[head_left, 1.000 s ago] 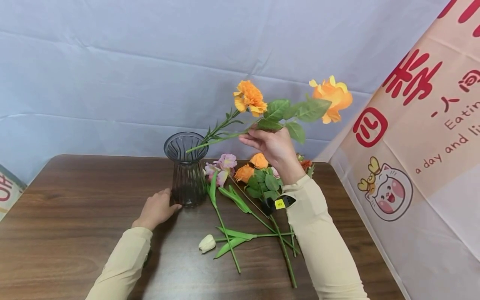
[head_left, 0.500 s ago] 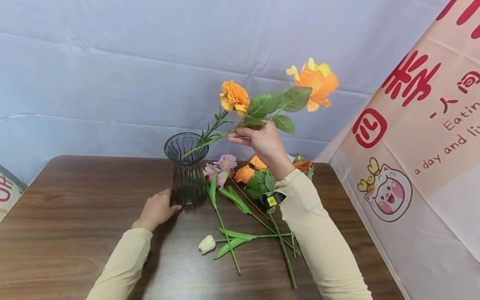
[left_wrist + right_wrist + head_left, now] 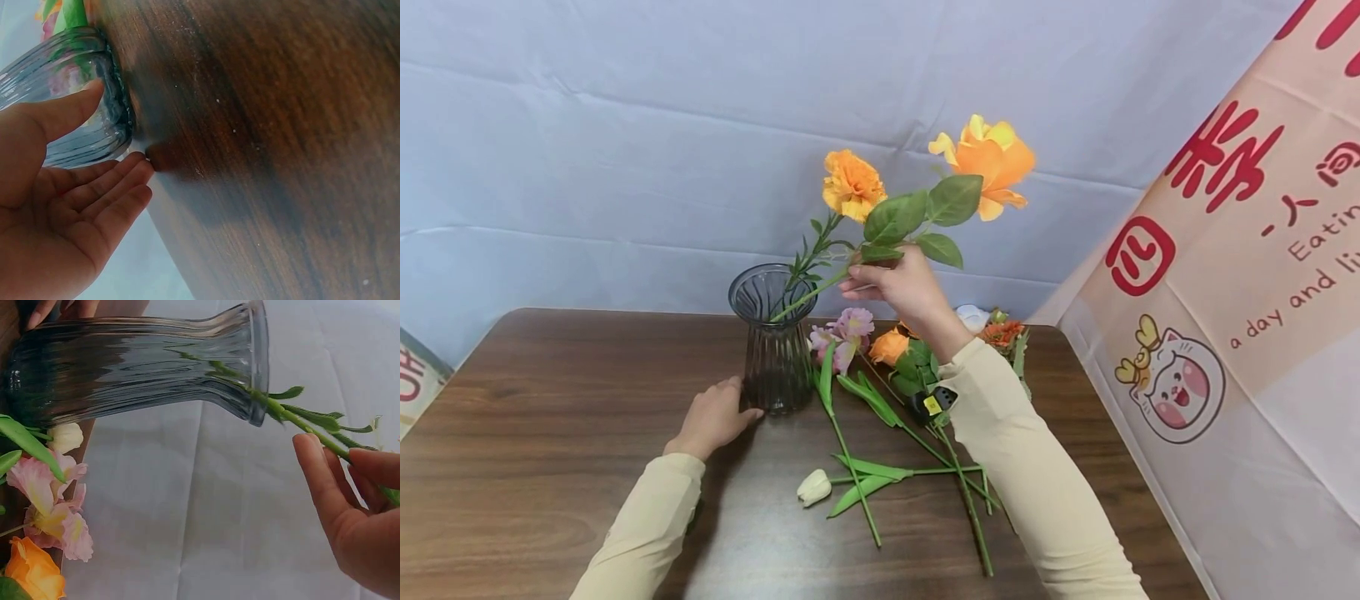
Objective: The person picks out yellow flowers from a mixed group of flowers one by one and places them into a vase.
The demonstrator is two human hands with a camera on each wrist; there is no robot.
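Note:
My right hand (image 3: 898,283) pinches the green stem of an orange-yellow rose (image 3: 988,167) between thumb and fingers, above and right of the vase. The rose leans right, its stem's lower end within the mouth of the ribbed grey glass vase (image 3: 777,362). Close beside it, an orange carnation (image 3: 853,185) with narrow leaves slants out of the vase. In the right wrist view, a stem (image 3: 312,430) runs from the vase rim to the fingertips. My left hand (image 3: 713,418) rests at the foot of the vase, fairly straight fingers beside it and thumb (image 3: 78,109) across its front.
Right of the vase lie pink-purple flowers (image 3: 850,329), orange roses (image 3: 889,346), a rust-red flower (image 3: 1002,333) and a white tulip (image 3: 814,487) with crossing stems. The wooden table (image 3: 587,400) meets a pale cloth wall behind and a printed banner on the right.
My right hand has moved left with the rose, whose stem end now sits lower in the vase mouth. The carnation has shifted left and more upright. My left hand stays put.

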